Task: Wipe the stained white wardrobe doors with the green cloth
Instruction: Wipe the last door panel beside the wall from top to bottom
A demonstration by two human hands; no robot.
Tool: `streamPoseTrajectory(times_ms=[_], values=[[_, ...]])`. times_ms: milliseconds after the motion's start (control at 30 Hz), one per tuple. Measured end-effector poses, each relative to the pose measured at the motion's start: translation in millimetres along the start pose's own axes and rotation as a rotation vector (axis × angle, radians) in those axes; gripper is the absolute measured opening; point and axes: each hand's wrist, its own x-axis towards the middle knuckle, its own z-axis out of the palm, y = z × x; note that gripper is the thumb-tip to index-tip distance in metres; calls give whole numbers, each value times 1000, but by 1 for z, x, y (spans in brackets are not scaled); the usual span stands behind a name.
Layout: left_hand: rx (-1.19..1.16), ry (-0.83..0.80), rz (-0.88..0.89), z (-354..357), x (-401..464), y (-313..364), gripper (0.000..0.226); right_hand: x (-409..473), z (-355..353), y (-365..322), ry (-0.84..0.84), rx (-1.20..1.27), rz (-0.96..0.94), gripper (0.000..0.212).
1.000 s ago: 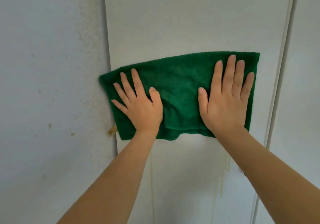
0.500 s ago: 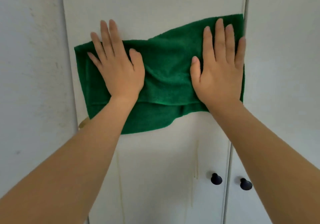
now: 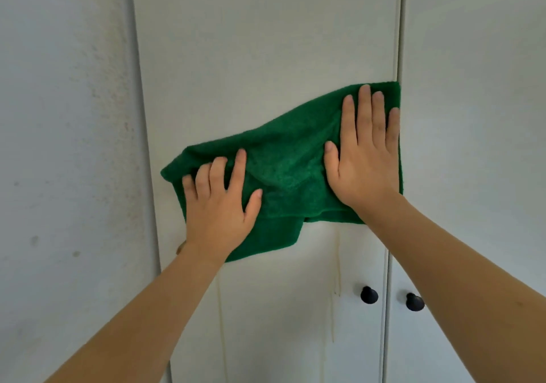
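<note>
— Left hand [image 3: 220, 211] flat on the green cloth [image 3: 289, 172], fingers straight, pressing. Dropped lower than half a second ago, with the cloth dragged down that side.

— Right hand [image 3: 366, 158]?

— Also flat and pressing, up by the door's right edge, well above the black knob [image 3: 369, 295]. Cloth now slanted and bunched between the hands.

— Meaning for the wipe?

— Probably a downward pass on the wardrobe door [image 3: 266, 42], heading for the yellowish drip streaks [image 3: 337, 267] just left of the knob. Not reached yet.

— Cloth itself?

— Dark green terry, folded double, lower flap hanging loose.
</note>
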Motion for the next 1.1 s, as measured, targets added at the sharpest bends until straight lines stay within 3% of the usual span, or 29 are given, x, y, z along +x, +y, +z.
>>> streamPoseTrajectory(times_ms=[200, 333, 467, 600, 767, 933, 1000, 1100], values=[[-291, -160, -152, -23, 73, 12, 64, 7, -4, 16, -25, -14, -114, 69], [-314, 17, -138, -23, 110, 23, 62, 22, -4, 10, 25, 7, -44, 66], [-270, 190, -207, -2, 78, 52, 59, -28, 4, -17, 11, 25, 141, 64], [-240, 239, -45, 7, 63, 50, 55, -79, 16, -41, -48, 34, 99, 65], [-221, 259, -19, 8, 59, 47, 57, -12, 3, 0, -15, 31, -98, 70], [-250, 300, -35, 9, 59, 48, 61, -4, 2, 0, 83, 38, 101, 67], [-252, 301, -36, 12, 53, 48, 60, -45, 8, -15, 49, 51, 198, 67], [-230, 301, 3, 19, 37, 48, 54, -105, 16, -33, -58, 39, 153, 68]])
